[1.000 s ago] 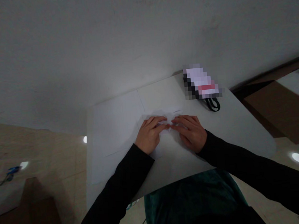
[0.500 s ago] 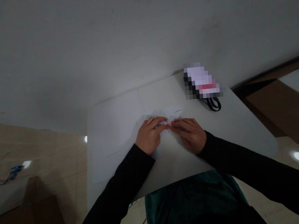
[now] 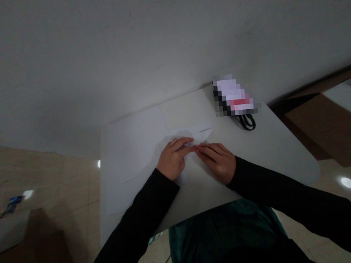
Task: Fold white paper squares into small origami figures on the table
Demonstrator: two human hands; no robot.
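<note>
Dim room, plain grey wall [image 3: 156,47] at 12 o'clock, pale tiled floor [image 3: 44,171] off at 9 o'clock. White counter [image 3: 281,146] pushed against the wall, with a person seated at its 6 o'clock edge in black sleeves. A folded paper [image 3: 198,132] lies mid-counter, its pointed white flap poking out toward 1 o'clock from under the hands. Left hand [image 3: 174,164] and right hand [image 3: 218,164] meet on it tip to tip. Fingers [image 3: 186,140] of the left lie close together and bear down on the paper, and the right's fingers [image 3: 206,148] are likewise drawn together and clamped onto the same fold. Whether either thumb sits under a layer cannot be told in this light. A flat sheet [image 3: 134,147] lies spread at 9 o'clock of the hands, partly under the left wrist. A blurred-out item sits at 1 o'clock near the wall with a black strap loop [image 3: 246,122] trailing from it, well apart from the work. Judgement on the crease in hand: one hand should pin the layers while the other runs outward along the fold from the meeting point, with edges matched before pressure goes on. White paper on a white counter in poor light makes misalignment easy to miss, so the edges are best checked by touch.
</note>
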